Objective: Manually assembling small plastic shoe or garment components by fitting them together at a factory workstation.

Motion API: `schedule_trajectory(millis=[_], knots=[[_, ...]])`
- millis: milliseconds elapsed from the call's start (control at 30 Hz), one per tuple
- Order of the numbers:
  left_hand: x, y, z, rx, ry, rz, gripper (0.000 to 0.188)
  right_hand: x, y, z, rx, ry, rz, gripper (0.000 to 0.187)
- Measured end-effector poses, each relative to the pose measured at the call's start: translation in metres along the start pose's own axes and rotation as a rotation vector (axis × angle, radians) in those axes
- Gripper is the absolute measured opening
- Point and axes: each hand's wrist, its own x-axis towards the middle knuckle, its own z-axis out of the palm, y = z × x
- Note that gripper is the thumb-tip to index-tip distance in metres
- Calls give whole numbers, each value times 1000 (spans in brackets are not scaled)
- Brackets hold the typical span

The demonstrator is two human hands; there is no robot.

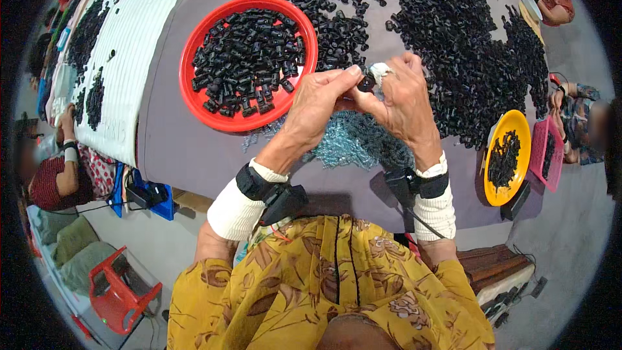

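Observation:
My left hand (312,111) and my right hand (409,100) meet over the table, fingertips pinched together on a small black plastic part (367,83). Fingers hide most of that part. A white wrapping (380,71) covers one of my right fingertips. Just beyond my left hand is a round red tray (188,87) filled with short black cylindrical parts (246,58). Below my hands lies a heap of small, clear bluish pieces (346,139), too fine to identify. Dark small pieces (383,146) lie against its right side.
Loose black parts (447,32) spread widely over the grey-covered table (175,149). A yellow oval tray (523,155) and a pink basket (539,167) hold black pieces at the right. Other people work at both sides. A red chair (116,288) stands at lower left.

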Motion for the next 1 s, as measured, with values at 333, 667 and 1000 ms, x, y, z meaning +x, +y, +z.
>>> schedule_trajectory(millis=[333, 667, 1000], knots=[[-6, -8, -6, 118, -63, -6, 18, -2, -7, 3, 52, -47, -33, 26], [-7, -14, -18, 105, -33, -29, 21, 3, -13, 3, 49, -147, 33, 32], [4, 18, -87, -48, 485, 138, 25, -8, -3, -9, 11, -62, 134, 31]])
